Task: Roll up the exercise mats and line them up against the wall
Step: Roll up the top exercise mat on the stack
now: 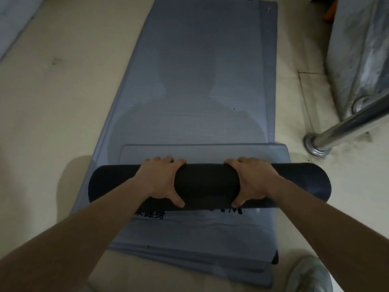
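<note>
A dark, nearly black rolled mat (pixel 208 186) lies crosswise on a stack of flat grey-blue mats (pixel 195 81) that stretches away from me. My left hand (pixel 160 180) grips the roll left of its middle, fingers over the far side and thumb on the near side. My right hand (pixel 252 182) grips it right of the middle in the same way. Just beyond the roll, a short flat tail of the same mat (pixel 202 153) is still unrolled. Printed dark characters (pixel 150 214) show on the grey mat under the roll's near edge.
Cream floor (pixel 63 91) lies on both sides of the mats. A shiny metal pole with a round foot (pixel 317 144) stands to the right, beside a grey covered object (pixel 362 60). A pale shoe (pixel 311 275) shows at the bottom right.
</note>
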